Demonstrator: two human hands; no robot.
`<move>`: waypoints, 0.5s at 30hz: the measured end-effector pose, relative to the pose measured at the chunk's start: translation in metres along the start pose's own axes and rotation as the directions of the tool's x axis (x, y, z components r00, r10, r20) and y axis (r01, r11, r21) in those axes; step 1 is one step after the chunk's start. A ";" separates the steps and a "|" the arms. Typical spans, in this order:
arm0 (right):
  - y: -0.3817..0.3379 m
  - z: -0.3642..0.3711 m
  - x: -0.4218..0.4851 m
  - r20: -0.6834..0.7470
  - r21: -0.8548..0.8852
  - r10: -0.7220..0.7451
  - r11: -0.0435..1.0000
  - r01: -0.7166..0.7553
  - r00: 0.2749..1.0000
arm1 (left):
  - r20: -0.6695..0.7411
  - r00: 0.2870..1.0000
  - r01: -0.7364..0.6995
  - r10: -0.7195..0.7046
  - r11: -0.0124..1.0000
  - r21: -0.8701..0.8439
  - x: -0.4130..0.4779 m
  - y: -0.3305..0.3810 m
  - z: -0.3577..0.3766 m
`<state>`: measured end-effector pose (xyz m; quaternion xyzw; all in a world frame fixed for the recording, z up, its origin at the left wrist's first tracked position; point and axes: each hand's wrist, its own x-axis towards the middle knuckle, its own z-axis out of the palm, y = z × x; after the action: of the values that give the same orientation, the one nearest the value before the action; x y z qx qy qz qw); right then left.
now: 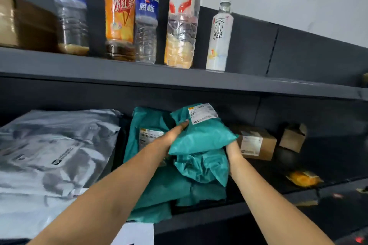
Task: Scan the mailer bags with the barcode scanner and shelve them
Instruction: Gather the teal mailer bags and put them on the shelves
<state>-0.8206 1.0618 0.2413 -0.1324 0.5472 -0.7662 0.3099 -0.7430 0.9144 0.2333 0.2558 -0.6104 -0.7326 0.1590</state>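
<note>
A teal mailer bag [201, 135] with a white label on its upper end is held between both my hands inside the lower shelf [199, 219]. My left hand [171, 137] grips its left side, fingers along the edge. My right hand [232, 150] is under its right end, mostly hidden by the bag. The bag rests on top of a pile of other teal mailer bags [159, 181], one of them with a label facing me. No barcode scanner is in view.
A large grey mailer bag [49, 157] fills the left of the lower shelf. Two small cardboard boxes [256, 143] and a yellow packet [303, 179] lie to the right. Several drink bottles [119, 18] and a brown box [23, 24] stand on the upper shelf.
</note>
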 end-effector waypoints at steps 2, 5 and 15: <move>0.018 -0.008 0.010 0.110 0.029 0.059 0.998 -0.063 0.992 | -0.037 0.999 0.008 -0.010 0.999 -0.043 0.007 -0.008 -0.004; 0.045 -0.021 0.021 0.260 0.106 0.086 0.987 -0.117 0.962 | -0.049 0.998 0.028 -0.033 0.994 -0.105 0.002 -0.018 -0.004; 0.003 -0.050 0.002 -0.009 -0.227 -0.114 0.968 0.110 0.993 | -0.453 0.877 -0.056 0.163 0.969 0.241 -0.125 0.007 -0.004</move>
<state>-0.8482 1.0982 0.2199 -0.1891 0.6258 -0.7166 0.2431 -0.6387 0.9783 0.2623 0.4062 -0.6449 -0.5663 0.3138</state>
